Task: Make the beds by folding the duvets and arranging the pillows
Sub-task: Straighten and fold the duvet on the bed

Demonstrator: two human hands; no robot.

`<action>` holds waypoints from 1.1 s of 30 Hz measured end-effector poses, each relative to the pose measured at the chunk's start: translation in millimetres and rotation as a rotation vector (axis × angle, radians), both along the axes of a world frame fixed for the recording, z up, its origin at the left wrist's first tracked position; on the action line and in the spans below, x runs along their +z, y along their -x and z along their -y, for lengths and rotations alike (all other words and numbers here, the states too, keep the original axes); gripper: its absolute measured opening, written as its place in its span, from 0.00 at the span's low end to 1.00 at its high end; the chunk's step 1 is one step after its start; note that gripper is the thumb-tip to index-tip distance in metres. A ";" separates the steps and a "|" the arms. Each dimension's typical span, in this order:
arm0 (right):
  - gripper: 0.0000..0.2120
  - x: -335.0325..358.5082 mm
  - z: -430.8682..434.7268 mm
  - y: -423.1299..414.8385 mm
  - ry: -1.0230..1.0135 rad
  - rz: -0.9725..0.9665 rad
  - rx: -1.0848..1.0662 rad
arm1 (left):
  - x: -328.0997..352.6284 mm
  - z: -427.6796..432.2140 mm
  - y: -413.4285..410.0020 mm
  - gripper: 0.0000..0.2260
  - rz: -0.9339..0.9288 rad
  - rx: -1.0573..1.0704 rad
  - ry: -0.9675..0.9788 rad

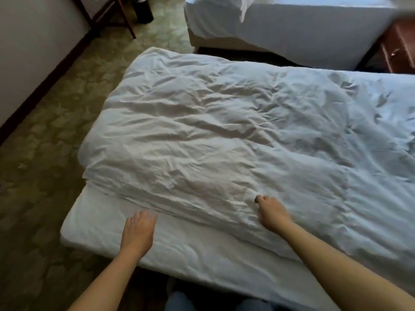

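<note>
A wrinkled white duvet [224, 131], folded over on itself, covers most of the near bed [94, 230]. Its layered folded edge runs across the bed just beyond my hands. My left hand [139, 230] lies on the bare sheet beside that edge, its fingertips at or under the fold. My right hand [272, 212] rests on top of the duvet near the edge, fingers curled down into the cloth. Whether either hand grips fabric is hidden. No pillow is in sight.
A second bed [292, 30] with white bedding stands at the back right. A wooden nightstand [399, 46] sits at the right edge. Dark furniture legs [125, 21] and a black bin [143, 10] stand at the back left by the wall. Patterned carpet [45, 153] lies left.
</note>
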State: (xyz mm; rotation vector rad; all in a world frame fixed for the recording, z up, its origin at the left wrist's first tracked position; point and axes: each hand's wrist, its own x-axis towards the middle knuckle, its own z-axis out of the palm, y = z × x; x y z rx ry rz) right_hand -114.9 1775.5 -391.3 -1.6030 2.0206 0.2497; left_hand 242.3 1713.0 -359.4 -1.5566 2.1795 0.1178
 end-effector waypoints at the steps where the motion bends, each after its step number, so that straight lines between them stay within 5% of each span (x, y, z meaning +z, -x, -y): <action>1: 0.19 -16.8 -3.6 -18.1 0.042 -0.026 0.009 | -18.1 12.1 -2.7 0.25 -0.033 -0.094 0.007; 6: 0.47 -134.3 -51.8 -88.3 0.108 -0.266 -0.039 | -143.3 67.3 -20.6 0.53 -0.058 -0.536 0.116; 9: 0.35 -180.3 -65.9 -95.6 0.254 -0.462 -0.153 | -196.3 96.7 -23.4 0.37 -0.117 -0.678 0.174; 14: 0.20 -178.6 -36.8 -60.0 0.172 -0.582 -0.354 | -199.1 164.3 -10.0 0.12 -0.305 -0.724 0.233; 19: 0.06 -100.0 -25.1 -32.3 0.736 -0.643 -0.513 | -152.1 195.6 -27.9 0.11 -0.514 -0.505 0.078; 22: 0.04 -85.9 -55.8 -38.8 0.857 -0.668 -0.504 | -161.8 193.4 -60.3 0.13 -0.502 -0.342 0.069; 27: 0.07 -159.5 -75.0 -50.7 0.116 -0.320 -0.300 | -175.6 111.1 -15.4 0.11 -0.166 -0.348 -0.086; 29: 0.10 -160.1 -77.2 -46.5 0.033 -0.371 -0.255 | -190.6 125.0 0.1 0.07 -0.067 -0.251 -0.142; 32: 0.32 -169.1 -96.7 -48.4 0.001 -0.400 -0.230 | -188.4 131.3 13.6 0.09 0.046 -0.211 -0.202; 33: 0.31 -174.6 -105.8 -48.7 0.051 -0.445 -0.234 | -185.1 122.8 14.4 0.10 0.077 -0.232 -0.188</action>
